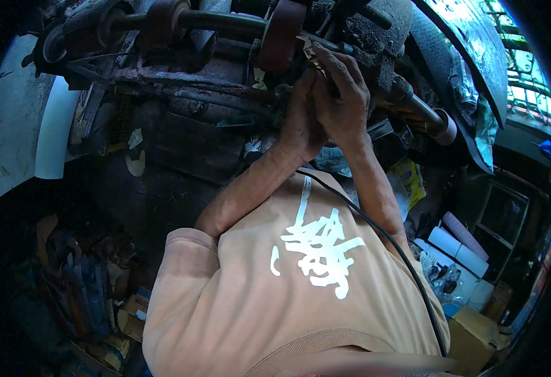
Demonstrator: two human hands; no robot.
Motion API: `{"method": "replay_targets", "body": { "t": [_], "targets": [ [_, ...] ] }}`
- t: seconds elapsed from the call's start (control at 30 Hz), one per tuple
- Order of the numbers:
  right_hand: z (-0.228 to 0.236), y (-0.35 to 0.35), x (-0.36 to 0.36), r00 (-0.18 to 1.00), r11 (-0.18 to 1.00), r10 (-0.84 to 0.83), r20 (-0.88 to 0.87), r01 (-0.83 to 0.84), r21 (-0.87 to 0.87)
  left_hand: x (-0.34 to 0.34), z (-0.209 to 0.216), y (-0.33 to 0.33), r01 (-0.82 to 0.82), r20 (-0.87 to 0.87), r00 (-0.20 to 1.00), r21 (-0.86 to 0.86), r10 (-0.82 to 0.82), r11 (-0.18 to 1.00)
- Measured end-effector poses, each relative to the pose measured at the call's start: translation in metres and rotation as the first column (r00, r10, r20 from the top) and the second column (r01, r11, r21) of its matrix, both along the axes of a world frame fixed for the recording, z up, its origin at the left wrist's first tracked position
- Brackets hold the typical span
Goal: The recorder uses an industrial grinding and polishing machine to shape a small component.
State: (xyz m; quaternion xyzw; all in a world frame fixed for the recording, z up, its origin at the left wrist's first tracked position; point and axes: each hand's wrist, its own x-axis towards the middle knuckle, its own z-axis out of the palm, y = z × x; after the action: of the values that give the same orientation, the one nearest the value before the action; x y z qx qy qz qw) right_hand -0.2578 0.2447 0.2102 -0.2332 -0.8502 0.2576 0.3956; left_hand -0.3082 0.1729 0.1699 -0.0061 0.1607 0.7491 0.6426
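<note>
Head view shows a small metal piece [312, 55] at the far middle of the scene, just beside the right edge of a brownish-red wheel [280, 36] on a long metal shaft [225, 24]; whether piece and wheel touch, I cannot tell. It is probably light, stiff and hard to break, easily carried in a fingertip pinch, though bare metal so small could turn or slip if held loosely. Its near end, on the side away from the wheel, looks the better place to take hold, with fingertips kept behind the edge that faces the wheel. The right hand [347, 94] has its fingers [335, 63] bent and closed narrowly on the piece. The left hand [300, 116] is pressed close against it on the left, but its fingertips are mostly hidden, so I cannot tell whether they grip too. As for looks, the piece is slim and shiny, with pale silvery and yellowish glints and an uneven outline; much of it is covered by the hands, so its full shape is unclear.
</note>
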Motion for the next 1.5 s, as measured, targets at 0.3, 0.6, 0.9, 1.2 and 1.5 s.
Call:
{"method": "replay_targets", "body": {
  "t": [0.3,0.6,0.9,1.2,1.5],
  "targets": [
    [-0.004,0.002,-0.002,1.0,0.999,0.008,-0.004,-0.008,0.035,-0.002,0.0,0.001,0.01,0.024,1.0,0.019,-0.01,1.0],
    [-0.004,0.005,-0.002,0.998,0.994,0.059,0.033,-0.062,0.085,-0.003,0.002,0.003,-0.038,-0.009,0.999,0.026,0.038,0.999],
    [-0.006,0.003,-0.003,0.998,0.997,0.028,0.052,-0.031,0.064,-0.007,0.003,0.002,0.006,0.031,0.999,0.019,-0.006,1.0],
    [-0.003,0.002,-0.006,0.997,0.993,0.064,0.035,-0.068,0.102,-0.005,-0.001,-0.004,-0.011,0.014,1.0,0.024,0.011,1.0],
    [0.026,-0.024,0.07,0.952,0.886,0.216,-0.217,-0.284,-0.367,0.009,0.025,-0.051,0.189,-0.432,0.885,-0.007,-0.174,0.982]
  ]
}}
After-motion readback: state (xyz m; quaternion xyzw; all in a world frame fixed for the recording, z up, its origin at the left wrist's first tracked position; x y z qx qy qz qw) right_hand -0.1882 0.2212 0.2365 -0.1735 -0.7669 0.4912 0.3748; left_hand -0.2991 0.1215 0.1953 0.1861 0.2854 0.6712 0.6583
